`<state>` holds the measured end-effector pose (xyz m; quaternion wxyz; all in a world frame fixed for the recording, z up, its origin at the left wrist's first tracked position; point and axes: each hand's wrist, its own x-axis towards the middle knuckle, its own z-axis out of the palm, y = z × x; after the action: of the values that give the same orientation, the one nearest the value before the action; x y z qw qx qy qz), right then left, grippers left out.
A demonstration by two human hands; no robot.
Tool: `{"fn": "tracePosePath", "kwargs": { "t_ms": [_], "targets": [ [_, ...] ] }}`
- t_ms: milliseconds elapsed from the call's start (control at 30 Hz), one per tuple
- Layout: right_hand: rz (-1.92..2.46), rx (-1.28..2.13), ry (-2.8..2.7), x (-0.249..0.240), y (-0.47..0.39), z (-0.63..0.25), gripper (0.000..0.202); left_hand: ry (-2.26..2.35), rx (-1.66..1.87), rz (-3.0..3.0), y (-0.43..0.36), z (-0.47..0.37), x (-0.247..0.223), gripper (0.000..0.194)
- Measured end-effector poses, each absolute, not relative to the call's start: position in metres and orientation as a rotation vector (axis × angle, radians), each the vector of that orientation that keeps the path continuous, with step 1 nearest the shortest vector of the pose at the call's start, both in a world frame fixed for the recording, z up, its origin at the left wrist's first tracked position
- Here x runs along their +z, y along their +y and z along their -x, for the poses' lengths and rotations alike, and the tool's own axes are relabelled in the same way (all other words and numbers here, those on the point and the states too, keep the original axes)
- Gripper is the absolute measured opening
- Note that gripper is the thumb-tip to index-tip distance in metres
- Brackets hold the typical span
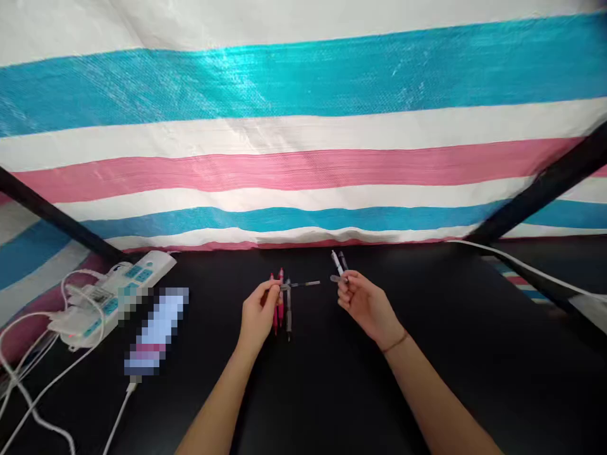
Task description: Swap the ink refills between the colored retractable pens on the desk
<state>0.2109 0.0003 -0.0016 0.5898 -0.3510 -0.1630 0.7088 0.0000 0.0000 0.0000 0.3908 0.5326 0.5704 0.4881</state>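
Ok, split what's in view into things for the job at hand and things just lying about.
Job at hand:
- thin pen part, in the left hand
- small clear piece, in the right hand
- red pens and grey pen, by the left hand
- white pen, by the right

Lying about:
- power strip
- pixelated device, apparently a phone
- white cable at right

The striped sheet (303, 76) hangs blue, pink and white over there; black table (303, 392); two red pens (281, 309); one white pen (336, 261); white power strip (114, 323), blue sockets (133, 271).
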Motion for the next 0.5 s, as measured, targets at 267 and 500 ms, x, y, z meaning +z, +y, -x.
{"fn": "tracePosePath", "kwargs": {
  "t_ms": [267, 500],
  "targets": [
    [0.745, 1.748, -0.410, 0.0001, -0.0012, -0.2081, 0.002, 1.408, 1.250, -1.389, -0.0008, -0.0023, -0.0038, 0.028],
    [0.687, 1.819, -0.382, 0.0004, -0.0017, -0.2074, 0.003, 1.419, 1.257, -1.410, -0.0016, -0.0018, -0.0024, 0.029]
  ]
}}
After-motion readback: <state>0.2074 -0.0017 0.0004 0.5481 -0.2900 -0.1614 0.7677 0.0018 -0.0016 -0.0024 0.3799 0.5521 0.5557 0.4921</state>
